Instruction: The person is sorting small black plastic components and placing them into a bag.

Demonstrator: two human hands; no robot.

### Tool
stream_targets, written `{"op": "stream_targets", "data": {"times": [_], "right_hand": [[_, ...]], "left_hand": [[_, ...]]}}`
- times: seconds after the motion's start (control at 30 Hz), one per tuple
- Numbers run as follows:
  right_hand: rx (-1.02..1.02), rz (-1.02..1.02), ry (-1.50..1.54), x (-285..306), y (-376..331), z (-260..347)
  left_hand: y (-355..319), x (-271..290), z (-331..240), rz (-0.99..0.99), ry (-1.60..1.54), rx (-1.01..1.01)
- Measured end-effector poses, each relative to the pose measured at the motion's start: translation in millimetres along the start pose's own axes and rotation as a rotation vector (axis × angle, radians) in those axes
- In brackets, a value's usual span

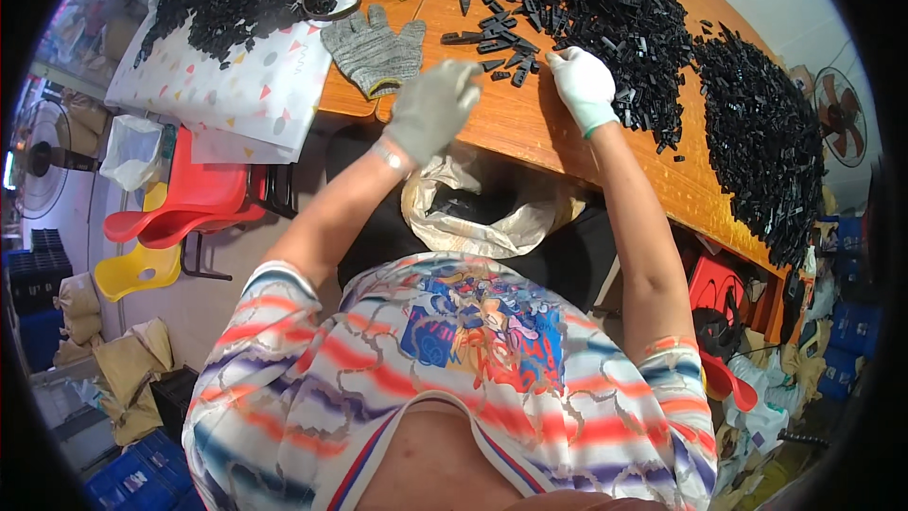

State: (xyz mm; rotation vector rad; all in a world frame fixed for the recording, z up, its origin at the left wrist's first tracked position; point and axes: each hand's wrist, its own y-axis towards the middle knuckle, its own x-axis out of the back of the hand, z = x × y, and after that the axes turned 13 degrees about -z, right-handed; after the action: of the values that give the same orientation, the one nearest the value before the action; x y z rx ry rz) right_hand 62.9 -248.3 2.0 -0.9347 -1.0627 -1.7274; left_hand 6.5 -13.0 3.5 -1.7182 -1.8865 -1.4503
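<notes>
Orange-brown wood-grained table [515, 119]: glossy, scuffed pale toward the front edge.
Left hand [437, 106]: gloved in thin off-white knit, fingers loosely bent, blurred above the table; grasping or released, impossible to say.
Right hand [582, 87]: gloved in white fabric, fingertips drawn together; anything gripped, not discernible.
Small narrow black plastic-looking pieces [494, 44]: strewn on the table just ahead of both hands, several tapered; heaped thickly behind, with a second heap [761, 132] at far right.
Grey marled knit glove [374, 52]: lying flat beside left hand, cuff yellow-trimmed.
Crumpled whitish sack [501, 238]: gaping below table edge.
</notes>
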Motion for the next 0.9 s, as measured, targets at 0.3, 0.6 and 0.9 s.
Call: {"op": "stream_targets", "data": {"times": [0.3,0.6,0.9], "right_hand": [[0.203,-0.081,-0.111,-8.2,7.1,-19.0],[-0.324,0.298,0.864,36.8,-28.9,-30.6],[-0.313,0.216,1.157,21.4,-56.1,-18.7]], "left_hand": [[45.4,-43.0,11.2,0.106,0.192,-0.072],[29.5,-30.0,12.4,0.152,-0.900,0.716],[11.1,-51.9,-30.6,0.193,-1.218,0.878]]}}
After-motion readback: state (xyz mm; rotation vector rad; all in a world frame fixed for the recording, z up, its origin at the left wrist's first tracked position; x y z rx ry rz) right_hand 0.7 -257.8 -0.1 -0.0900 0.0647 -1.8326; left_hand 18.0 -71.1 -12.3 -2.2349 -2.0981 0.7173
